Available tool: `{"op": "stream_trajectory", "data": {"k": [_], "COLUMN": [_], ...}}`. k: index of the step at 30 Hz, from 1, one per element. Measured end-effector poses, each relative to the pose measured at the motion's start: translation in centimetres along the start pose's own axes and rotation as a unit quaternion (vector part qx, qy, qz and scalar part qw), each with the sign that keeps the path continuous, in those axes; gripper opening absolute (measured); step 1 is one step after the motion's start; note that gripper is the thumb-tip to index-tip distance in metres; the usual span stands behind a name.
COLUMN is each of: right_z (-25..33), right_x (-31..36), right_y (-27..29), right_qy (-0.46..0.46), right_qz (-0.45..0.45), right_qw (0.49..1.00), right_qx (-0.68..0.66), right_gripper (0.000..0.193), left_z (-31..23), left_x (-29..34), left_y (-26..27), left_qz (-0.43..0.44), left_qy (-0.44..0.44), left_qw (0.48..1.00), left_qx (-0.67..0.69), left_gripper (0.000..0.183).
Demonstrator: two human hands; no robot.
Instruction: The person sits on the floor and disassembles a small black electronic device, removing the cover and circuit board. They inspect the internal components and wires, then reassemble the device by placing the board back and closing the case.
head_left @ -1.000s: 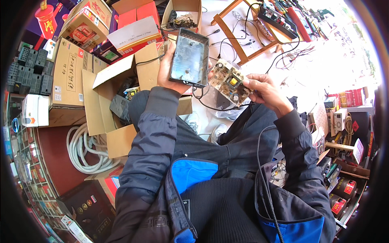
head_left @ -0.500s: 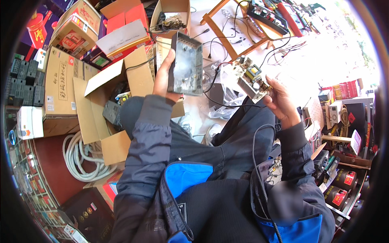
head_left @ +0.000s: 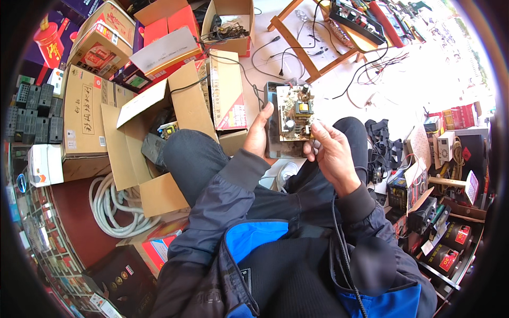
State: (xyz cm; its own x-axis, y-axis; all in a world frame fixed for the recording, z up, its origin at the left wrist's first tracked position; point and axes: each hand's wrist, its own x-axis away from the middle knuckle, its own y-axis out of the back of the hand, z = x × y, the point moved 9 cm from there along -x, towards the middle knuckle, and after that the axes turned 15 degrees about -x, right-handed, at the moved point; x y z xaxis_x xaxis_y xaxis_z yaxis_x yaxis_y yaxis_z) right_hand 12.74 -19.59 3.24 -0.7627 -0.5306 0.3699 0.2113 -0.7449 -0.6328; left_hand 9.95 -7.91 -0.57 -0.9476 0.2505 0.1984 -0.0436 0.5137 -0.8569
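Open cardboard box (head_left: 124, 153) by the left knee (head_left: 191, 151). A black plastic case (head_left: 286, 150) is in the grip of the left hand (head_left: 257, 134) — over it, a circuit board (head_left: 289, 115), corner pinched by the right hand (head_left: 336, 157), bears a yellow transformer (head_left: 304, 108).

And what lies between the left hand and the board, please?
The dark case: in the head view, a strip of it shows between the left hand and the board.
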Motion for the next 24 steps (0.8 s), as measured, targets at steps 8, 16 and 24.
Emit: {"op": "stream_trajectory", "data": {"k": [8, 16, 24], "right_z": [-0.6, 3.8, 6.2], "right_x": [-0.1, 0.7, 0.3], "right_y": [0.1, -1.5, -5.8], "right_qy": [-0.053, 0.111, 0.245], "right_qz": [-0.001, -0.025, 0.065], "right_qw": [0.992, 0.872, 0.783], "right_qx": [0.111, 0.476, 0.567], "right_gripper": [0.028, 0.039, 0.054], "left_z": [1.2, 1.2, 0.6], "left_x": [0.2, -0.5, -0.1], "left_y": [0.8, 3.1, 2.9], "left_qz": [0.055, -0.062, -0.098], "left_qy": [0.038, -0.013, -0.033], "left_qw": [0.998, 0.997, 0.989], "left_qx": [-0.014, -0.05, -0.11], "left_gripper": [0.064, 0.05, 0.046]}}
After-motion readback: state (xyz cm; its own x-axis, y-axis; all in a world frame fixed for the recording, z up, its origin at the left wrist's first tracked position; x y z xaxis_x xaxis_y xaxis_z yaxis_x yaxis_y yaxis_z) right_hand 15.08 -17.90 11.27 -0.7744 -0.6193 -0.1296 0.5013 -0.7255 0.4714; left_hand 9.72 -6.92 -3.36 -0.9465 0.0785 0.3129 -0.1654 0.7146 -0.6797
